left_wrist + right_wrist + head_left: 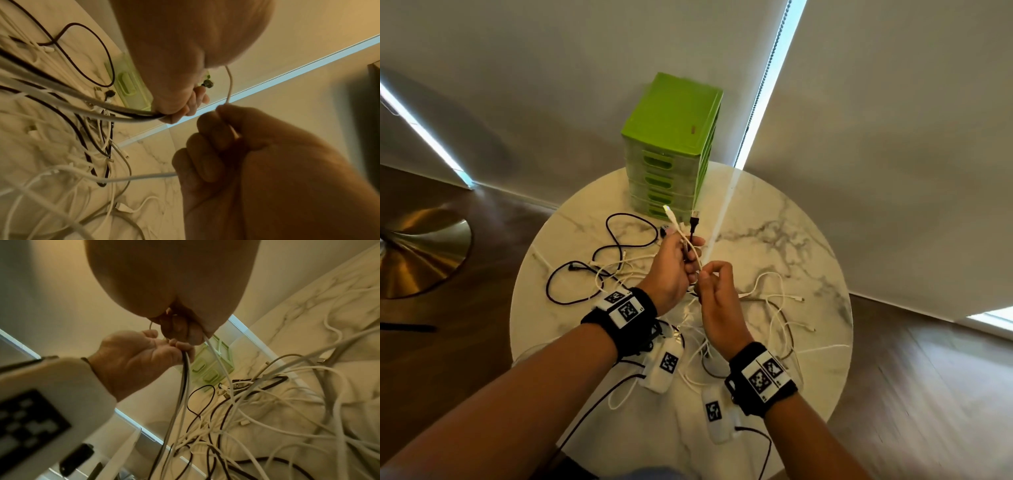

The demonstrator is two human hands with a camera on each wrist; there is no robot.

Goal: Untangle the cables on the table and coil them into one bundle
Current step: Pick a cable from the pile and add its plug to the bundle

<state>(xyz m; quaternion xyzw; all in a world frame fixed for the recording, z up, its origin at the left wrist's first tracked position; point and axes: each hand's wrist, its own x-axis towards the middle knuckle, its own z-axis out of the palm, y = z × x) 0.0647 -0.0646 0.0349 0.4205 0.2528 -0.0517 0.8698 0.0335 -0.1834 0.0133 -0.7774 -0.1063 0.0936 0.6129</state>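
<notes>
A tangle of white and black cables (688,318) lies spread over the round marble table (774,212). My left hand (678,263) is raised above it and grips a few cable ends, with a white plug (669,212) and a black plug (694,216) sticking up past the fingers. My right hand (714,277) sits just to its right and pinches a white cable (230,84) that arcs between the two hands. In the right wrist view, several cables (180,394) hang from my left hand (139,360) down to the tangle (257,418).
A green plastic drawer unit (671,144) stands at the table's far edge, right behind the hands. Loose black cable loops (626,240) lie to the left, white ones (777,301) to the right. A brass lamp base (417,253) is on the floor, left.
</notes>
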